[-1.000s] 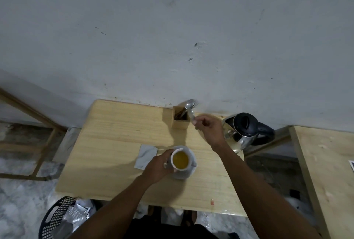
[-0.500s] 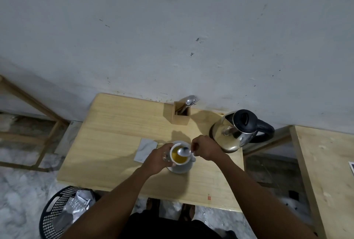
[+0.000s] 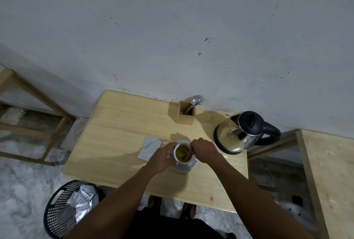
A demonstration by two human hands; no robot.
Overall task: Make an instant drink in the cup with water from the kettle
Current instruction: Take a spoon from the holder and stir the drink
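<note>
Right now, looking down from my head, my left hand (image 3: 162, 157) is wrapped around the left side of the cup (image 3: 183, 155), fingers clamped on its wall to steady it on the saucer (image 3: 186, 168) near the middle of the wooden table (image 3: 115, 143). My right hand (image 3: 204, 149) sits at the cup's right rim, fingers pinched together on the handle of a spoon (image 3: 184, 154) whose bowl is down in the yellowish drink. The spoon's long axis slants from my right fingertips down and leftward into the cup, so the stirring I judge comes next belongs to the right hand, with the liquid lying directly below and left of that pinch. Well to the right stands the kettle (image 3: 241, 133), apart from both hands. Behind the cup a wooden holder (image 3: 186, 115) keeps more cutlery; a flat sachet (image 3: 150, 147) lies just left of my left hand.
</note>
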